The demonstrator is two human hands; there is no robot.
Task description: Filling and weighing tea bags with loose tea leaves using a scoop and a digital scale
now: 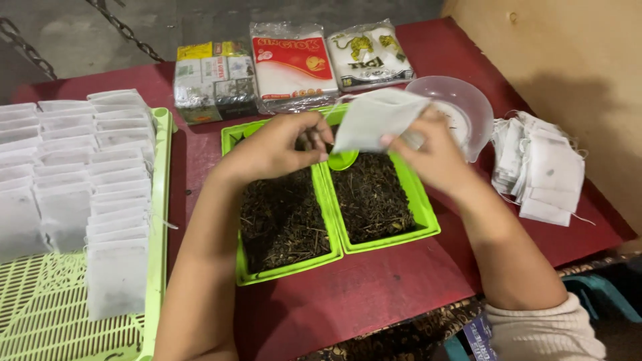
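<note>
My right hand holds a white paper tea bag open above two green trays. My left hand grips a small green scoop, tipped toward the bag's lower edge. The left green tray and the right green tray both hold dark loose tea leaves. Both hands hover over the far ends of the trays.
A pile of empty white bags lies at the right beside a clear plastic bowl. Rows of filled white bags lie on a light green slotted tray at the left. Three packets stand at the back of the red table.
</note>
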